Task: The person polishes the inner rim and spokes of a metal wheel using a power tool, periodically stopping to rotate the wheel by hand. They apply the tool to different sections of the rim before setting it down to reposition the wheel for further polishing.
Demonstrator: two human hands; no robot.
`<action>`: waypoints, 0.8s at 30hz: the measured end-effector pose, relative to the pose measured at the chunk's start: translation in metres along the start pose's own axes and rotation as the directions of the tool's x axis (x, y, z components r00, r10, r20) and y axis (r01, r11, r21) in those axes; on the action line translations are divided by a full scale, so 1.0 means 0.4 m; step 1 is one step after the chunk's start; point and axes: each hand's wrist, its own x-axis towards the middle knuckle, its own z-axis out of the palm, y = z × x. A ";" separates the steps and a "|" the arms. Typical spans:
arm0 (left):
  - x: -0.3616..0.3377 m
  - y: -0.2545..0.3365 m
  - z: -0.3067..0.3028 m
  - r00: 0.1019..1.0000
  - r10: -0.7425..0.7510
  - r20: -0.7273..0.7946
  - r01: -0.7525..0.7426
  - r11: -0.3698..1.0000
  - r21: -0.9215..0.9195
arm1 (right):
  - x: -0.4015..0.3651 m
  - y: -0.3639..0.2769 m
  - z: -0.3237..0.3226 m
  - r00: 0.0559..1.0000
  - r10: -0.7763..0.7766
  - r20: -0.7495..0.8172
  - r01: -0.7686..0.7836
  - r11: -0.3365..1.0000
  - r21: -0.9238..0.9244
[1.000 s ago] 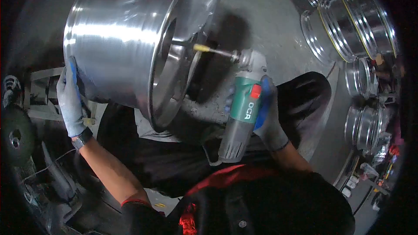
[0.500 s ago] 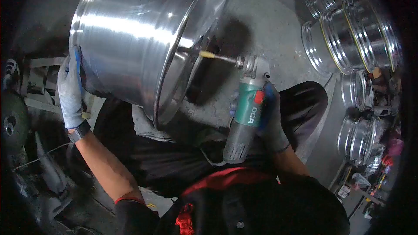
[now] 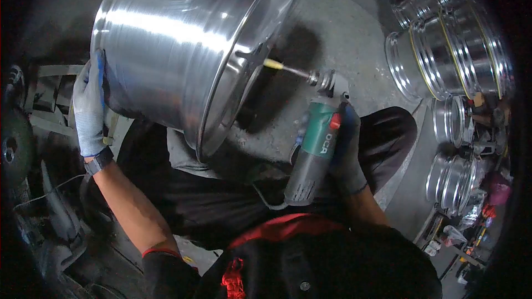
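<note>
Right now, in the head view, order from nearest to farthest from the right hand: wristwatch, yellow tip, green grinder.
1. Green grinder, inside the right hand grip.
2. Yellow tip, up-left, at the wheel.
3. Wristwatch, far left, on the other wrist.

Wheel-refinishing workshop. Evidence: bare-metal alloy wheel rim (image 3: 166, 39) propped up, green DCA power grinder (image 3: 317, 138) with yellow-tipped bit at its face, more polished rims (image 3: 443, 50) stacked along the right, dusty concrete floor (image 3: 343, 27).
</note>
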 end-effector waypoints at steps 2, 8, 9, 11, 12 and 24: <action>0.004 -0.005 -0.002 1.000 -0.014 -0.011 0.014 1.000 0.003 | 0.007 -0.007 -0.002 1.000 -0.029 -0.009 0.029 0.998 -0.055; -0.015 0.027 0.005 1.000 0.005 -0.028 -0.004 0.999 0.033 | -0.002 0.000 -0.031 0.999 0.028 0.039 -0.026 0.997 -0.073; -0.014 0.025 0.003 1.000 -0.005 -0.016 0.005 0.999 0.039 | -0.002 0.000 -0.029 0.997 0.050 0.062 -0.044 0.994 -0.101; -0.011 0.017 -0.002 1.000 -0.009 0.000 0.009 0.999 0.047 | 0.001 -0.002 -0.012 1.000 0.014 -0.001 -0.014 0.996 -0.091; -0.007 0.011 -0.002 0.999 -0.038 -0.017 0.039 0.999 0.036 | 0.004 -0.002 0.000 0.998 -0.024 -0.063 0.018 0.996 -0.086; -0.004 -0.006 -0.008 0.999 -0.043 -0.006 0.043 0.998 0.045 | 0.018 0.000 -0.017 0.996 -0.037 0.082 0.041 0.998 -0.044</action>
